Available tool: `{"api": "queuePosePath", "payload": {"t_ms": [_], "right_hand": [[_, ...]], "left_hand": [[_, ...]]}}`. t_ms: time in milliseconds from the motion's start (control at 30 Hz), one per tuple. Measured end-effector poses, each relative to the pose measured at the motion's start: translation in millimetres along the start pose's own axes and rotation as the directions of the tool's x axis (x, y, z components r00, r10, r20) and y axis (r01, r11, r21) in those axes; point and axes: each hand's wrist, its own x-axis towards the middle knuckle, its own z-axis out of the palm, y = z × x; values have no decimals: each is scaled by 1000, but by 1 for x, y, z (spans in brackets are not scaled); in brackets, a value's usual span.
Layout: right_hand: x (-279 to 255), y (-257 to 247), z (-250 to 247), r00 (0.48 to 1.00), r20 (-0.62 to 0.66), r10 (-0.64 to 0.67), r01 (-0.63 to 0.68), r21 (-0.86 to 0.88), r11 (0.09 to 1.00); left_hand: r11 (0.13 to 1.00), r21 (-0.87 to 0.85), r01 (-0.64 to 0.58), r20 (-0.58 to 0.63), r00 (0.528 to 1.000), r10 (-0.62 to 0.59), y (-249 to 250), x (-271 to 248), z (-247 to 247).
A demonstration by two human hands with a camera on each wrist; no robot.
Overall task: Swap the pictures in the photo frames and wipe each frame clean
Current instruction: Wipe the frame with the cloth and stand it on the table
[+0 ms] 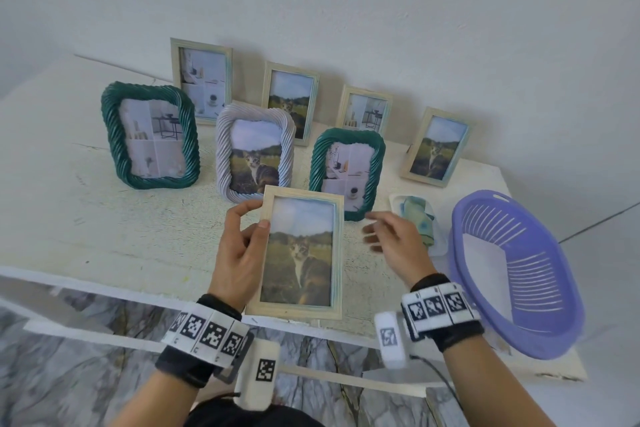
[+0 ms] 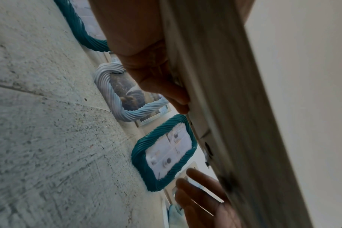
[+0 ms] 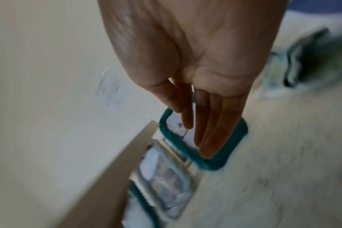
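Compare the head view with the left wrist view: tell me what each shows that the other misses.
Only the head view shows the cat photo on the front of the held pale wooden frame, the purple plastic basket and the four wooden frames along the wall.

Only the left wrist view shows the held frame's back edge, with small dark clips.

Both show the left hand gripping that frame, the open right hand beside it, the lilac twisted frame and the small green twisted frame.

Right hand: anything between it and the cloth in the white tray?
Nothing visible. The right hand hovers open beside the held wooden frame; the folded cloth lies in its white tray just beyond the hand, uncovered, purple basket off to the side.
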Motion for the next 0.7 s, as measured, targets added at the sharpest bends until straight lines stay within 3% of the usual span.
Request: {"api": "queuePosePath", "payload": {"t_ms": [67, 100, 167, 267, 333, 500, 600, 700], "right_hand": [[-25, -10, 12, 973, 198, 118, -192, 413, 890], [-34, -12, 18, 955, 264, 133, -258, 526, 811], [-48, -15, 28, 939, 319, 129, -317, 657, 683], [-56, -16, 31, 952, 285, 115, -300, 782, 546], [-61, -19, 31, 968, 243, 58, -232, 784, 576], [-75, -29, 39, 970, 150, -193, 82, 545, 834], [-78, -29, 48, 951, 98, -293, 236, 383, 893], [-77, -25, 55, 947, 64, -314, 286, 275, 918]], "left_hand": [[999, -5, 36, 16, 999, -36, 0, 1, 2], [998, -2, 55, 19, 998, -55, 0, 1, 4], [997, 8, 82, 12, 997, -83, 2, -1, 8], [988, 10, 155, 77, 985, -155, 6, -3, 14], [967, 68, 244, 185, 950, -253, 8, -4, 17], [927, 100, 361, 357, 856, -372, 16, -9, 33], [892, 0, 452, 411, 813, -412, 15, -11, 36], [858, -70, 509, 416, 797, -438, 19, -13, 38]]}}
